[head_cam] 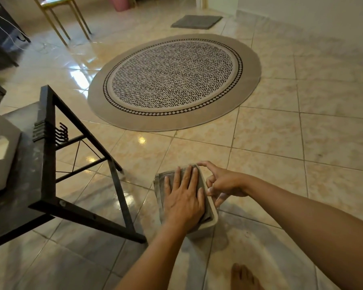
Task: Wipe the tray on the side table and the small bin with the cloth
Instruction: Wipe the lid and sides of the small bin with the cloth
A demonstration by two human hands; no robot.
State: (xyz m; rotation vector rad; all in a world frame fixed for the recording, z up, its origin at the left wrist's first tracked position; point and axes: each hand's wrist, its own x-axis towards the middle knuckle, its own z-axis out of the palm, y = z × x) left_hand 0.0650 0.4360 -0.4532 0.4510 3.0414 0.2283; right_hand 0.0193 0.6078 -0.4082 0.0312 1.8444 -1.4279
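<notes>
The small pale bin stands on the tiled floor just right of the side table. A grey cloth is spread over the bin's top. My left hand lies flat on the cloth with fingers stretched out, pressing it down. My right hand grips the bin's right rim, its index finger pointing along the far edge. The light grey tray, with an oval handle cutout, sits on the dark table top at the far left, partly cut off by the frame.
The black metal table frame and leg stand close to the bin's left. A round patterned rug lies ahead, a grey mat beyond it. A chair is far left. My bare foot is at the bottom.
</notes>
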